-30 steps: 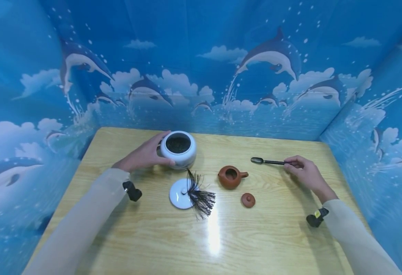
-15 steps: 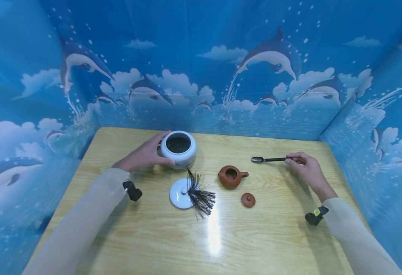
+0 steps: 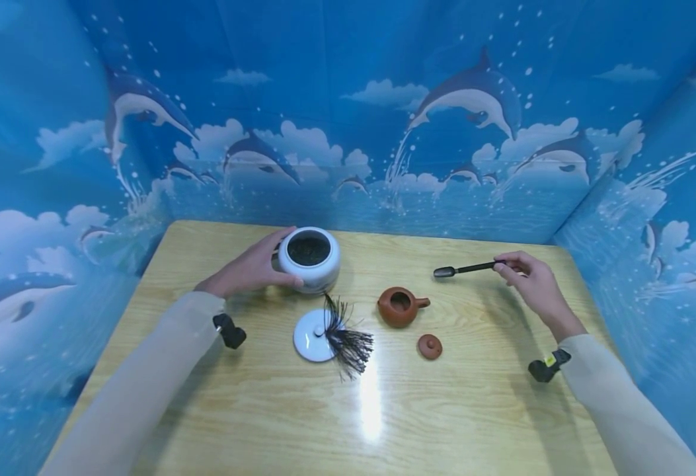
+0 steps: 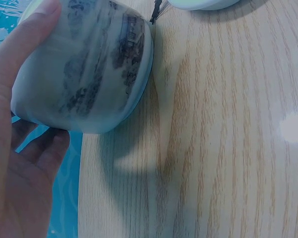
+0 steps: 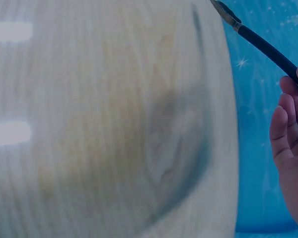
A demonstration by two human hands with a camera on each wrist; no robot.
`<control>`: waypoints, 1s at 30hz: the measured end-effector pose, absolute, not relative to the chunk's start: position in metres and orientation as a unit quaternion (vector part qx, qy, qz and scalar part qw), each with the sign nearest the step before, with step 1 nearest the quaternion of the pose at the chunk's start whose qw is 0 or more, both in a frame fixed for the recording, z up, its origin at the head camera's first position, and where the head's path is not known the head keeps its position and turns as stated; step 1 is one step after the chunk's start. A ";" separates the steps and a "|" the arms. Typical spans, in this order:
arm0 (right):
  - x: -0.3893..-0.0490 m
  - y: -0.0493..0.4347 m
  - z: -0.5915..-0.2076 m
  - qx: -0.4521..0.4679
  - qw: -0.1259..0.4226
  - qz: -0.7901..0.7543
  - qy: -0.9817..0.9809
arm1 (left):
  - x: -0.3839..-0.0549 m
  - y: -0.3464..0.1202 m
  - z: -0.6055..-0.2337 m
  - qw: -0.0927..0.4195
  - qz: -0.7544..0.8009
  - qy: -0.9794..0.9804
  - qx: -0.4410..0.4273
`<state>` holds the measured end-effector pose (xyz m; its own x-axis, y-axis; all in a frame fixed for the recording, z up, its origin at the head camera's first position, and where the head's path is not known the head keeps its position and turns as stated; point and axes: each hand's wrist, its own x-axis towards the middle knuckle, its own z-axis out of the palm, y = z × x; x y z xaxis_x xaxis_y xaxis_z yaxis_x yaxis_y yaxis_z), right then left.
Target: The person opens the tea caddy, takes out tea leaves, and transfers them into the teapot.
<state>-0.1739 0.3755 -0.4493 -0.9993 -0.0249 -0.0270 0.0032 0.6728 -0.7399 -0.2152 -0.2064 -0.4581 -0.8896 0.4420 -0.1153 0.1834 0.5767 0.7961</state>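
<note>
My left hand [image 3: 255, 268] grips the side of a round white jar [image 3: 331, 268] at the back of the table, thumb in front and fingers behind. Dark contents show inside its mouth. In the left wrist view the jar [image 4: 104, 69] bears a dark painted pattern. At the right, my right hand [image 3: 529, 283] pinches the end of a dark-handled spoon [image 3: 472, 268], its bowl pointing left. The spoon [image 5: 268, 48] stands above the table in the right wrist view. Between the hands sits a small brown clay teapot [image 3: 396, 315], uncovered, its handle toward the right.
A white jar lid [image 3: 307, 337] lies in front of the jar, with a dark tassel [image 3: 350, 347] spread over its right side. The teapot's small brown lid [image 3: 429, 346] rests nearer the front. Dolphin-printed blue curtains [image 3: 348, 119] border the wooden table [image 3: 252, 410].
My right hand has moved slightly away from me and lifted the spoon, so its handle slopes up more toward the hand. The left hand and jar stay put.
</note>
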 end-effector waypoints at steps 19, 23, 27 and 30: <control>-0.186 0.320 -0.406 -0.047 -0.035 -0.458 0.887 | -0.213 -0.205 -0.459 0.147 0.429 0.874 0.173; -0.189 0.303 -0.399 -0.067 -0.042 -0.462 0.883 | -0.213 -0.205 -0.458 0.147 0.430 0.873 0.175; -0.192 0.286 -0.392 -0.087 -0.046 -0.466 0.879 | -0.212 -0.205 -0.457 0.146 0.434 0.872 0.175; -0.194 0.275 -0.387 -0.099 -0.047 -0.470 0.876 | -0.212 -0.205 -0.458 0.145 0.438 0.869 0.177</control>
